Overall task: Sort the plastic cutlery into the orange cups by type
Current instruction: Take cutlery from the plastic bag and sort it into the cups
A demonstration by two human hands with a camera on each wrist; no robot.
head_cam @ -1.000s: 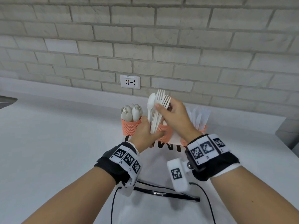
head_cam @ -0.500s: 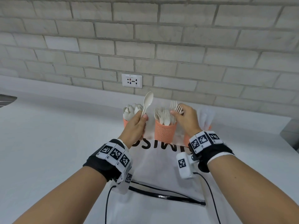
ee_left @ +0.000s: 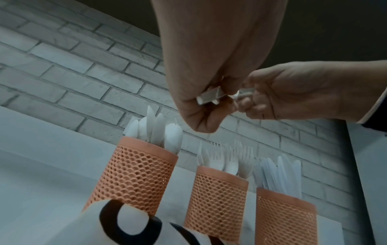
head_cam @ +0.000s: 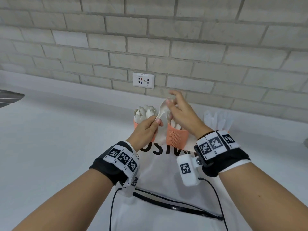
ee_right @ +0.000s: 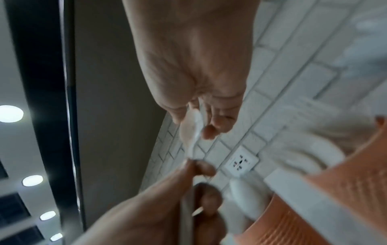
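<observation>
Three orange mesh cups stand in a row by the wall: the left cup (ee_left: 134, 174) holds spoons, the middle cup (ee_left: 217, 199) forks, the right cup (ee_left: 284, 215) knives. In the head view the middle cup (head_cam: 176, 137) shows, and the knives (head_cam: 218, 119) rise behind my right wrist. My left hand (head_cam: 156, 121) grips the handle of one white spoon (head_cam: 164, 107) above the left and middle cups. My right hand (head_cam: 169, 101) pinches the bowl of the spoon (ee_right: 191, 127) between thumb and fingers.
A white bag (head_cam: 166, 164) with black lettering and a black handle (head_cam: 175, 207) lies on the white counter in front of the cups. A wall socket (head_cam: 143, 80) sits in the brick wall behind. A dark object (head_cam: 10, 97) shows at the left edge.
My right hand let go of the forks in the middle cup and came left to pinch the spoon's bowl. My left hand kept the spoon and tilted it toward the right.
</observation>
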